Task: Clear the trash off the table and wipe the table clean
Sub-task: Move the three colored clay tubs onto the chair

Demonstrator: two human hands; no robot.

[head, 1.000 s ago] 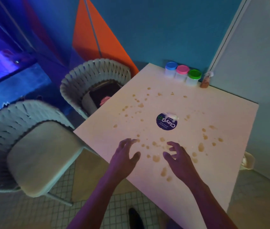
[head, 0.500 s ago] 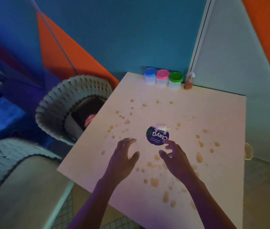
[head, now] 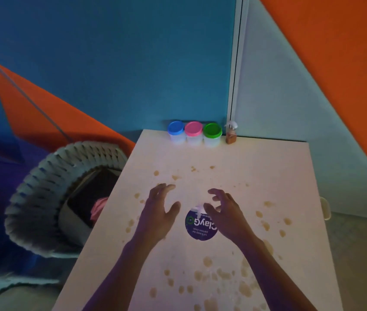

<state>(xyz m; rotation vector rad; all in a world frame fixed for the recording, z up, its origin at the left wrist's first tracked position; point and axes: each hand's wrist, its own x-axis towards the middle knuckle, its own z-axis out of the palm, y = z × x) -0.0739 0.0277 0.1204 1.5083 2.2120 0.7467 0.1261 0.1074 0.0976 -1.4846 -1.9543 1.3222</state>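
A white square table [head: 279, 167] is speckled with several brown stains [head: 223, 274]. A round purple sticker reading "ClayGo" [head: 199, 227] lies near the middle, with a small white scrap [head: 198, 207] at its far edge. My left hand [head: 159, 213] hovers just left of the sticker, fingers spread and relaxed. Over the sticker's right edge hangs my right hand [head: 225, 212], fingers loosely curled, thumb close to the white scrap. Neither hand holds anything.
Three tubs with blue [head: 176, 132], pink [head: 193, 133] and green [head: 212, 134] lids stand at the table's far edge, a small brown spray bottle [head: 231, 136] beside them. A woven chair [head: 50, 194] holding a dark box with something pink stands left. Walls close the far and right sides.
Both hands have reached farther over the table, from the near stains up to either side of the purple sticker. The view has shifted forward and closer to the table.
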